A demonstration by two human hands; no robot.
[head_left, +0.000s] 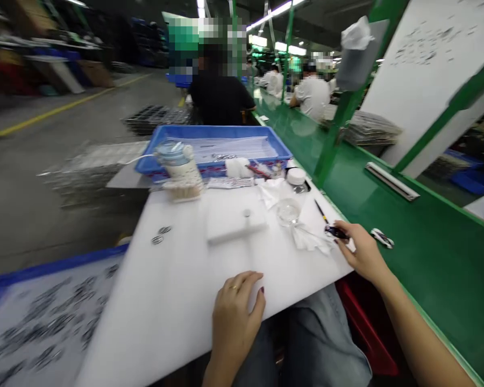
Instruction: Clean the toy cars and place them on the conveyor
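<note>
My right hand point(361, 250) is at the right edge of the white work board point(185, 279), thumb and fingers closed on a small dark glossy object point(335, 231) whose kind I cannot make out. A thin black stick with a yellow band point(321, 211) lies just beyond it. My left hand point(237, 306) rests near the board's front edge, its thumb apart from the loosely bent fingers and nothing in it. Ahead of it sits a white block point(229, 226) with a small round knob point(247, 213). Crumpled white tissue point(310, 238) lies beside a clear glass dish point(288, 211).
A white-capped jar point(296, 178), a container of cotton swabs point(181, 172) and a blue tray point(210, 131) stand at the back. Two small rings point(160, 235) lie left. On the green conveyor point(435, 252) sits a small black-and-white piece point(382, 238). Other people sit farther along.
</note>
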